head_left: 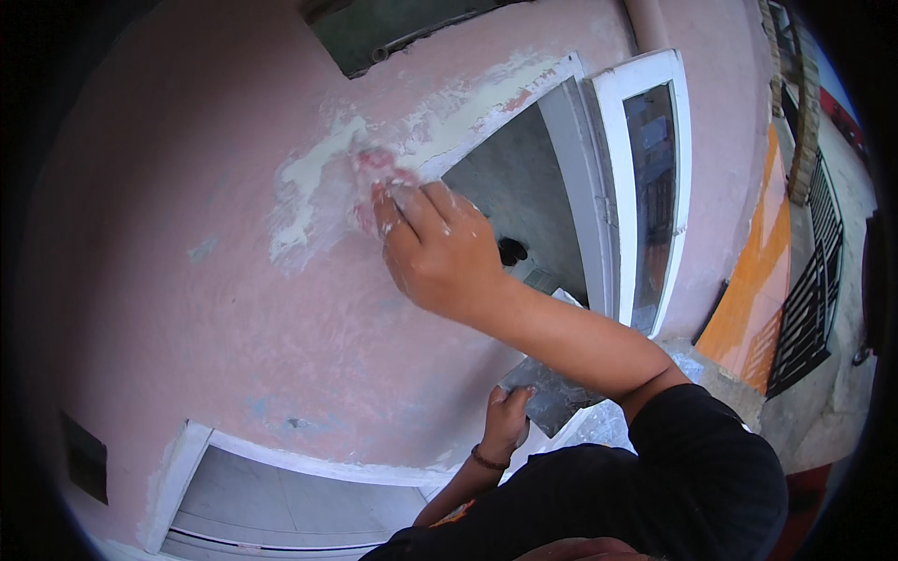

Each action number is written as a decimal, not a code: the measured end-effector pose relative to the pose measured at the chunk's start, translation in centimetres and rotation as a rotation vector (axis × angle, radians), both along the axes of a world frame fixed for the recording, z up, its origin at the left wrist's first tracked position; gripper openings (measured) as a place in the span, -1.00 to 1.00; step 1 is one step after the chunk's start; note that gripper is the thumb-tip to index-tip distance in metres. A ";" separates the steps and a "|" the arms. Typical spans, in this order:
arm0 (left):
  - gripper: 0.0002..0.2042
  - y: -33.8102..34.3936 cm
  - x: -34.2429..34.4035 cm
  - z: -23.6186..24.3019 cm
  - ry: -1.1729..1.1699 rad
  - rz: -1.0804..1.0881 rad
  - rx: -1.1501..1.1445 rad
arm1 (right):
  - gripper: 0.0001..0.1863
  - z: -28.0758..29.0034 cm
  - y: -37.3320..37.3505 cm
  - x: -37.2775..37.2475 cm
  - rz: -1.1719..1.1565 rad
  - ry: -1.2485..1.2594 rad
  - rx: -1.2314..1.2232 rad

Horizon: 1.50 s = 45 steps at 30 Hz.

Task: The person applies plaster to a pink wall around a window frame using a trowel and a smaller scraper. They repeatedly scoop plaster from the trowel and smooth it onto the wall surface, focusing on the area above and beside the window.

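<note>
My right hand (444, 245), flecked with white, is raised against the pink wall (309, 346) with its fingers closed. At its fingertips is a reddish and whitish thing (379, 168), smeared by motion, whose kind I cannot make out. It lies over the patch of white putty (313, 182), which spreads unevenly beside the upper opening. Lower down, my left hand (506, 421) grips the edge of a flat grey plate (552, 397) with white smears on it, its thumb on top. My right forearm covers part of the view between that plate and the wall.
Beside the putty is a white-framed opening with a glazed casement (652, 187) swung outward. Another white-framed opening (196, 458) is at the lower left. A dark recess (383, 33) is at the top. Black railings (818, 280) and an orange-painted surface (748, 280) stand at the right.
</note>
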<state>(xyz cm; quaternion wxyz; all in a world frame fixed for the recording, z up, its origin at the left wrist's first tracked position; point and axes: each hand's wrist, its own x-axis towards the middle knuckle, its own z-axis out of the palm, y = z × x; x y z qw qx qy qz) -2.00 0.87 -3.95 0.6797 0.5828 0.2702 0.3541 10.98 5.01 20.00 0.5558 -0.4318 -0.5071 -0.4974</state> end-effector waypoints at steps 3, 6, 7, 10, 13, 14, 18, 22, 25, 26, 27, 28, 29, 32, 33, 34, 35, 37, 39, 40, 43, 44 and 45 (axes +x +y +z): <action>-0.78 0.2 0.0 0.1 -0.013 -0.015 -0.020 | -0.57 0.0 -1.8 3.2 0.036 0.083 -0.008; -0.78 0.0 -0.2 -0.2 -0.027 0.006 -0.020 | -0.63 1.7 -1.7 9.5 -0.096 0.290 -0.035; -0.78 -0.1 -0.1 -0.4 -0.040 0.001 -0.018 | -0.65 1.9 -1.3 10.4 -0.093 0.324 -0.091; -0.77 0.0 0.1 -0.9 -0.117 0.004 -0.136 | -0.70 2.3 -0.5 10.0 -0.056 0.321 -0.152; -0.75 0.3 0.1 -1.2 -0.084 -0.021 -0.147 | -0.74 1.1 -0.7 3.8 0.026 0.141 -0.126; -0.74 0.4 0.1 -1.2 -0.055 -0.034 -0.105 | -0.73 0.6 -1.2 1.8 0.086 0.068 -0.109; -0.75 0.2 0.2 -0.7 -0.050 -0.049 -0.032 | -0.66 0.3 -2.6 -0.1 0.304 0.021 -0.061; -0.77 -0.6 0.1 0.1 -0.075 0.027 -0.137 | -0.66 0.1 -3.6 8.7 0.145 0.271 -0.090; -0.78 -0.9 0.0 0.5 -0.066 0.054 -0.176 | -0.68 0.6 -0.8 13.3 -0.059 0.367 -0.033; -0.78 -1.0 -0.1 0.6 -0.053 0.068 -0.133 | -0.68 0.8 0.3 14.0 -0.121 0.314 0.002; -0.78 -1.0 0.0 0.6 -0.060 0.051 -0.140 | -0.68 0.8 1.0 14.3 -0.187 0.298 0.013; -0.79 -1.0 0.0 0.5 -0.061 0.046 -0.132 | -0.69 0.7 1.7 13.8 -0.207 0.248 0.022; -0.79 -0.9 0.0 0.4 -0.038 0.058 -0.115 | -0.69 0.7 2.6 12.5 -0.229 0.233 0.006; -0.78 -0.6 0.2 -0.1 -0.009 0.060 0.021 | -0.70 0.5 3.4 7.6 -0.245 0.083 0.026; -0.78 -0.5 0.2 -0.1 -0.003 0.046 -0.023 | -0.68 0.0 2.9 5.8 -0.186 0.017 -0.024; -0.77 -0.4 0.2 -0.2 0.016 0.038 -0.029 | -0.75 -0.2 2.4 4.5 -0.140 -0.006 0.088; -0.77 -0.4 0.3 -0.2 0.086 0.067 -0.014 | -0.75 -0.4 1.6 4.4 -0.110 0.008 0.073; -0.76 -0.4 0.3 -0.1 0.035 0.034 -0.047 | -0.75 -0.6 -0.1 5.2 -0.057 0.028 0.002; -0.75 -0.5 0.3 0.1 0.015 0.033 -0.044 | -0.69 0.2 -1.1 9.2 -0.083 0.219 0.014; -0.75 -0.5 0.3 0.1 -0.001 0.030 -0.033 | -0.68 1.1 -1.0 11.3 -0.137 0.302 -0.008; -0.74 -0.6 0.5 0.1 -0.060 0.034 -0.143 | -0.69 2.3 0.2 13.7 -0.212 0.489 -0.187; -0.74 -0.5 0.6 0.1 -0.085 0.035 -0.195 | -0.69 2.0 0.8 12.6 -0.210 0.358 -0.112; -0.74 -0.4 0.7 0.1 -0.072 0.035 -0.159 | -0.69 1.5 1.3 10.8 -0.214 0.326 -0.175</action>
